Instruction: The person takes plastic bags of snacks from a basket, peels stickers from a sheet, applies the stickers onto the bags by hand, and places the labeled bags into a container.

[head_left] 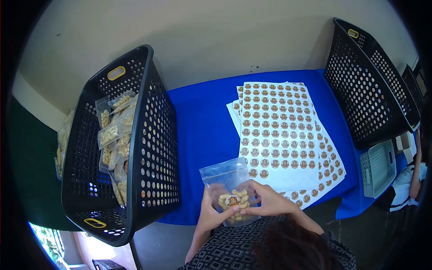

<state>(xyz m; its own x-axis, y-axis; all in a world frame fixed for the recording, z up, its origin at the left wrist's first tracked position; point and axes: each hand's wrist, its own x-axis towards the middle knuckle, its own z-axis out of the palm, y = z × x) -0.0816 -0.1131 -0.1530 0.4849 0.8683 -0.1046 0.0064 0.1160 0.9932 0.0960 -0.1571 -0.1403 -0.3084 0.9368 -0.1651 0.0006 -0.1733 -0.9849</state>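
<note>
A blue cloth-covered table [204,121] stands against a pale wall [216,40]; a black perforated plastic basket [155,148] rises left, white sheets of round brown stickers [279,135] lie right. Both half-curled hands, left [270,200] and right [213,211], pinch a clear snack pouch [229,177] between them.
</note>
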